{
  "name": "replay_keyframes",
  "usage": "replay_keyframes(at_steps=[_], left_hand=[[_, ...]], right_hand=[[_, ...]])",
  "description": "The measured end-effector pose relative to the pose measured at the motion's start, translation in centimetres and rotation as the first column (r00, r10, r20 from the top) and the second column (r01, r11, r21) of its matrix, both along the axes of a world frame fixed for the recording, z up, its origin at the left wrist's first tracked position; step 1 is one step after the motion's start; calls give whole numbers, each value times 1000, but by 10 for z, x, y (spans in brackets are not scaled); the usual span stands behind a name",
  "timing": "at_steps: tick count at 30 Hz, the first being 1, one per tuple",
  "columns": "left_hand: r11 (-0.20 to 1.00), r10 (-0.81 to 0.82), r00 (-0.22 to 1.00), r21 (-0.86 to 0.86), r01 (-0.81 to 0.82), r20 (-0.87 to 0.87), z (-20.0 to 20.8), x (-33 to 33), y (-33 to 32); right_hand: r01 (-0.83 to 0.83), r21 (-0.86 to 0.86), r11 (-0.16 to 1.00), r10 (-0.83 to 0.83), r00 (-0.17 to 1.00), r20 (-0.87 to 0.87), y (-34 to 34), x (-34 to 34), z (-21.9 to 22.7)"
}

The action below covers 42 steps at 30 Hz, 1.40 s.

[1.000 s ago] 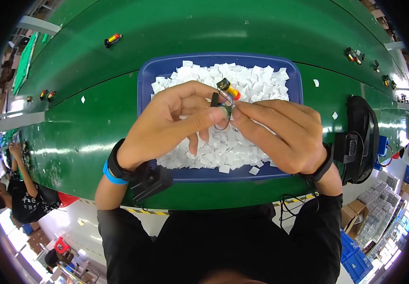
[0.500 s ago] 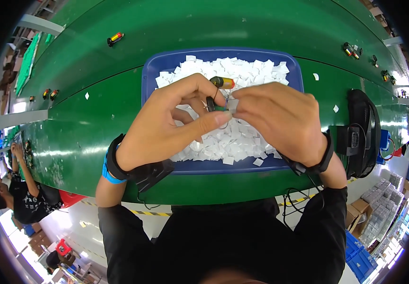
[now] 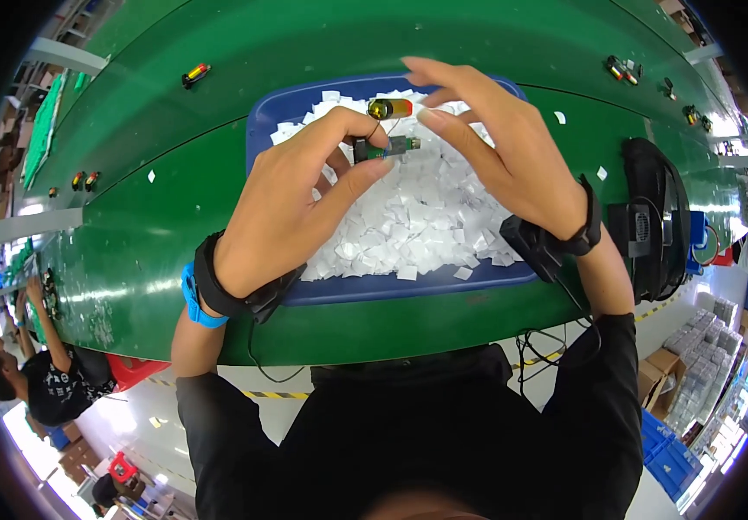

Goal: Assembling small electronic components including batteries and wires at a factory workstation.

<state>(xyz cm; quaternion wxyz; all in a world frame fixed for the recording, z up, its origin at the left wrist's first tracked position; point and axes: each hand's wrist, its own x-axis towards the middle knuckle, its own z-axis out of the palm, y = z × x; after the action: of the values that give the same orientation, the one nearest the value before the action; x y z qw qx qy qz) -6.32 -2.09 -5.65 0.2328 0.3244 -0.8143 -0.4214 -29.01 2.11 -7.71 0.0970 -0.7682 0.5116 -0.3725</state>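
My left hand [image 3: 280, 204] pinches a small circuit board [image 3: 402, 145] between thumb and forefinger. The board has a metal connector at its right end and a black part at its left. Thin wires run from it to a cylindrical battery cell [image 3: 391, 108] with a yellow and red wrap, just beyond my left fingertips. My right hand [image 3: 512, 147] is open with its fingers spread, a little to the right of the cell and apart from it. Both hands are above a blue tray [image 3: 260, 130] filled with small white square pieces [image 3: 408, 217].
Similar battery assemblies lie on the green table [image 3: 174, 260] at far left [image 3: 196, 74] and far right [image 3: 622, 69]. A black mesh bag [image 3: 664, 217] stands to the right. Black cables [image 3: 534, 355] hang at the front edge. A co-worker [image 3: 53, 373] sits at the left.
My right hand has let go of the assembly, moved up and away, and spread its fingers. The left hand keeps the board, whose metal connector is now exposed.
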Motion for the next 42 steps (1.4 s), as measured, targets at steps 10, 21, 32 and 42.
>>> replay_keyframes(at_steps=[10,21,32,42], left_hand=[[981,0,999,191,-10,50,-3,-5,6],[613,31,915,731,300,-402,-15,5,-15],[261,296,876,914,310,-382,-14,7,-9],[700,26,983,705,113,-183,12,7,-8]], right_hand=[[-241,181,954,197,953,229,1,1,5],[-256,-15,966,255,948,190,6,10,8],[-364,-273,890,367,929,-45,7,15,3],[-343,-188,920,362,929,76,6,9,19]])
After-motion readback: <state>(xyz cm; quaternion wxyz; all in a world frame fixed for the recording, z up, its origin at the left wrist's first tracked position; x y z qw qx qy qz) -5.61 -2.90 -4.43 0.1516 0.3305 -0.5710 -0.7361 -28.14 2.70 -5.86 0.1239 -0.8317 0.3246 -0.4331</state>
